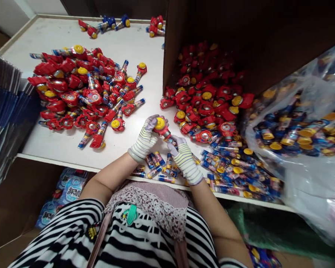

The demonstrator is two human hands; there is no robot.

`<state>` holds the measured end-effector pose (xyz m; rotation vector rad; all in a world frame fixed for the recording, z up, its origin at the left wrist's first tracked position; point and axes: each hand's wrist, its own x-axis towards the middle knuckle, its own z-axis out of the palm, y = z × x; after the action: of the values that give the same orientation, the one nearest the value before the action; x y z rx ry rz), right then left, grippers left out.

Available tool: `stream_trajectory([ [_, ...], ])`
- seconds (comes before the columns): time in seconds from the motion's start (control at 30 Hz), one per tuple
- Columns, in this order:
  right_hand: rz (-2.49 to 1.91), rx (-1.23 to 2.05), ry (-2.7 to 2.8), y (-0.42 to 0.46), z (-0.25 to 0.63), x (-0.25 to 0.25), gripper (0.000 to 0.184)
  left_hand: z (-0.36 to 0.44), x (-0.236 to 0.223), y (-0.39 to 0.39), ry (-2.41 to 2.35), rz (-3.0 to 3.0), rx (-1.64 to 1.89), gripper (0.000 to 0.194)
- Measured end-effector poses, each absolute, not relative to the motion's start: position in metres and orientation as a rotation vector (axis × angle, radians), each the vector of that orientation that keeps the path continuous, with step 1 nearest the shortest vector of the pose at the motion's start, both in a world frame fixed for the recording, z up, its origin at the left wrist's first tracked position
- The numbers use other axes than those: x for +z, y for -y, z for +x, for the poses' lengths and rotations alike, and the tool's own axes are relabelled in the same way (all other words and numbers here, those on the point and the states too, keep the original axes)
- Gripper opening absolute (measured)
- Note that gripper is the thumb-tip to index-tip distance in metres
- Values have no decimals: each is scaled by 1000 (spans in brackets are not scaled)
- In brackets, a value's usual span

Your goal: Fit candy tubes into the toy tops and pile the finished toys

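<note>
Red plastic toy with a round yellow disc (160, 124) is held over the white tabletop (100, 153), its head pinched by the gloved left hand (146, 138), its blue-labelled tube (171, 141) gripped in the right hand's (185, 160) closed fingers. If angled, the tube could be cracked or slip.

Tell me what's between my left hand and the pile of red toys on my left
The head view shows a bare strip of white tabletop between your left hand, holding a red toy, and that pile.
</note>
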<state>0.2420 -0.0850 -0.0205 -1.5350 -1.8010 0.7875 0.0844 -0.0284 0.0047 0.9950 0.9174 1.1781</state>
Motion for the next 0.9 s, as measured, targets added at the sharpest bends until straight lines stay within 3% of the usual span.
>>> stream_trajectory([
  [0.3,-1506,870,1551,93,243,-17,47,68,1,35,-901,837,1276,50],
  [0.6,-1486,700,1705,91,243,-6,47,62,3,24,-826,1063,1229,49],
  [0.9,-1607,763,2101,100,250,8,45,47,39,17,-913,1569,848,39],
])
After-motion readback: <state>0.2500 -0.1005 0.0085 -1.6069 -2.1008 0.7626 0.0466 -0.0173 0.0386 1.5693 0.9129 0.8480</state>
